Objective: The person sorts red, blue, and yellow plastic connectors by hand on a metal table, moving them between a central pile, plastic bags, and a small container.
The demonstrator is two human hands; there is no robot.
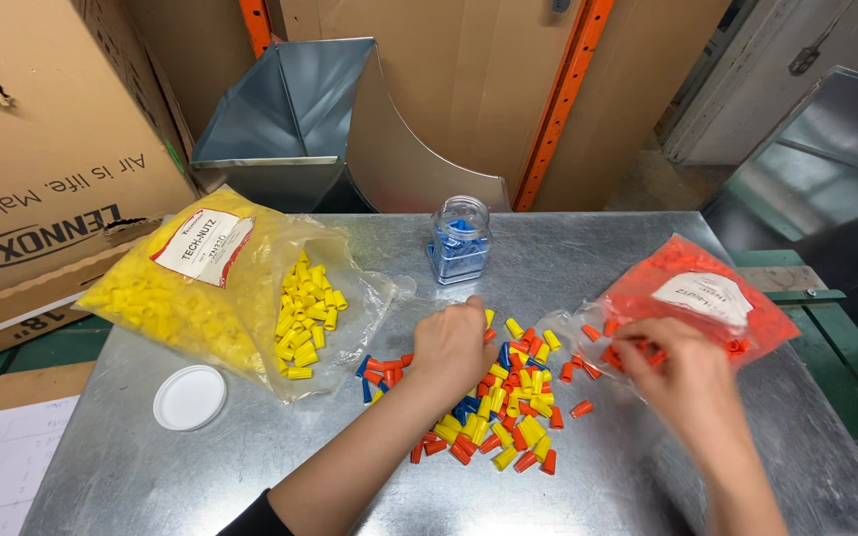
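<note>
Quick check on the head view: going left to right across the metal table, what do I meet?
White lid → yellow connector bag → left hand over mixed connector pile → right hand → orange connector bag.

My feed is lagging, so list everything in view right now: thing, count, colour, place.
table: one, grey metal, centre
loose caps: many, yellow, orange, blue, table middle
yellow bag: one, open, clear, full of yellow caps, left
orange bag: one, clear, orange caps, right
jar: one, clear, open, blue caps inside, table rear
lid: one, white, front left
box: one, brown cardboard, far left
duct: one, sheet metal, behind table
left hand: on loose caps
right hand: at orange bag's mouth
</note>
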